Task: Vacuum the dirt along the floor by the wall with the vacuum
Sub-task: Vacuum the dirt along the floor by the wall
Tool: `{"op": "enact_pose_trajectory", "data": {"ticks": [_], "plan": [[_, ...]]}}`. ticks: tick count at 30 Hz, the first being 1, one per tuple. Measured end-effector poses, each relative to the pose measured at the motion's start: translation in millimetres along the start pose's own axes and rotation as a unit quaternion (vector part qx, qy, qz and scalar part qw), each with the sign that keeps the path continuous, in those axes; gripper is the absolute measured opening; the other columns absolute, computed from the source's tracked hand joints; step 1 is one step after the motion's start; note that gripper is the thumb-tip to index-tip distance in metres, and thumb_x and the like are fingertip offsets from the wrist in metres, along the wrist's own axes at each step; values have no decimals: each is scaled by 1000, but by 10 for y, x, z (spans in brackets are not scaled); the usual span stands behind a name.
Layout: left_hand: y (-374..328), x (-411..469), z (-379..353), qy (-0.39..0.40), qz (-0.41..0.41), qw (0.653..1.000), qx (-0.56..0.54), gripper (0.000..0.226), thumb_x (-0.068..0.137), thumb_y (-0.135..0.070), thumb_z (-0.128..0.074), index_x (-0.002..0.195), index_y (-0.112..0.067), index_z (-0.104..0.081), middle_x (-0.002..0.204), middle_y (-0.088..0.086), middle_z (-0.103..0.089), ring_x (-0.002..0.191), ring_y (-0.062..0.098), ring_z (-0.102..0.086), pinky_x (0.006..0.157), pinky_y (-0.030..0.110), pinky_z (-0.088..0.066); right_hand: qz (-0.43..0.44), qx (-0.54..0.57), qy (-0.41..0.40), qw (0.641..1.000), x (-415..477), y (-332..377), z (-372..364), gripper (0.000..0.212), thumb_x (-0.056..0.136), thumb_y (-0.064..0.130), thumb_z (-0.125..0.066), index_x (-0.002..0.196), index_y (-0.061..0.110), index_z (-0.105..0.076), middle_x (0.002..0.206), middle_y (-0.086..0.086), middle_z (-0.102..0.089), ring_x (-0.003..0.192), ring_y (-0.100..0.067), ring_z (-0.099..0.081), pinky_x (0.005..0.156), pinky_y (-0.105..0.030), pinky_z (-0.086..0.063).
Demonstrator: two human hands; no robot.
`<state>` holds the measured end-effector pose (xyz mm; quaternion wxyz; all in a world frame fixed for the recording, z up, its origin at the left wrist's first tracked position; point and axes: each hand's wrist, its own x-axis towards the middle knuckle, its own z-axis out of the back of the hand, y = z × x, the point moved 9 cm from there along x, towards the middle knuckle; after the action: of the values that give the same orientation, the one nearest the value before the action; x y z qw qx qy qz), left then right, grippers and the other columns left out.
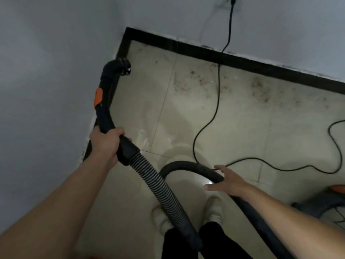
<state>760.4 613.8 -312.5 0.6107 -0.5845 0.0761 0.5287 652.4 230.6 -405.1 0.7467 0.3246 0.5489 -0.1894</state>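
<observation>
My left hand (105, 142) grips the black vacuum wand (104, 111) just below its orange clip. The wand's nozzle (124, 67) points at the floor in the corner, beside the black skirting (242, 62). A ribbed hose (164, 191) runs from the wand down past my feet and loops back up. My right hand (226, 181) holds the smooth black part of the hose (196, 168), fingers straight above it and thumb below. Dark dirt (196, 79) speckles the pale tiles along the far wall, with more dirt (261, 90) to the right.
A black power cable (217, 101) hangs from a wall socket at the top and snakes over the tiles to the right. The vacuum body (324, 204), grey with an orange part, sits at the right edge. White walls close the corner.
</observation>
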Motion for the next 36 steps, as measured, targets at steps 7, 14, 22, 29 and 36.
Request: {"op": "enact_pose_trajectory", "data": {"ticks": [7, 14, 22, 29, 36], "plan": [[-85, 179, -380, 23, -45, 995, 81, 40, 78, 5, -64, 115, -5, -54, 94, 20, -61, 49, 20, -66, 51, 34, -56, 17, -155, -118, 981, 919, -234, -445, 61, 76, 51, -72, 128, 29, -48, 116, -1, -66, 102, -23, -64, 74, -27, -43], [-540, 168, -639, -14, -101, 987, 122, 38, 78, 2, -66, 111, -9, -50, 93, 21, -61, 49, 24, -67, 43, 32, -54, -11, 38, -375, 926, 380, -550, 1536, 46, 84, 51, -67, 120, 25, -58, 104, -10, -69, 94, -33, -65, 71, -33, -44], [-646, -116, -1116, -51, -298, 907, 294, 43, 81, -7, -68, 120, -4, -50, 113, 19, -60, 98, 33, -59, 83, 44, -51, -104, 217, -519, 820, -341, -1287, 2807, 46, 86, 56, -61, 114, 21, -54, 103, -9, -66, 79, -26, -57, 75, -35, -48], [54, 476, -1329, -51, -201, 953, 219, 49, 85, -11, -65, 130, -5, -46, 122, 16, -58, 105, 33, -59, 92, 48, -51, -165, 87, -505, 843, 35, -1367, 2706, 56, 94, 41, -55, 138, 14, -32, 124, -23, -53, 103, -41, -56, 87, -50, -48], [412, 1299, -1162, -42, -186, 954, 230, 37, 85, -9, -67, 118, -2, -51, 111, 21, -59, 96, 38, -60, 81, 42, -49, -51, -300, -580, 755, 381, -171, 2553, 87, 78, 21, -66, 153, 19, -22, 161, -20, -10, 147, -39, -7, 114, -61, -11]]}}
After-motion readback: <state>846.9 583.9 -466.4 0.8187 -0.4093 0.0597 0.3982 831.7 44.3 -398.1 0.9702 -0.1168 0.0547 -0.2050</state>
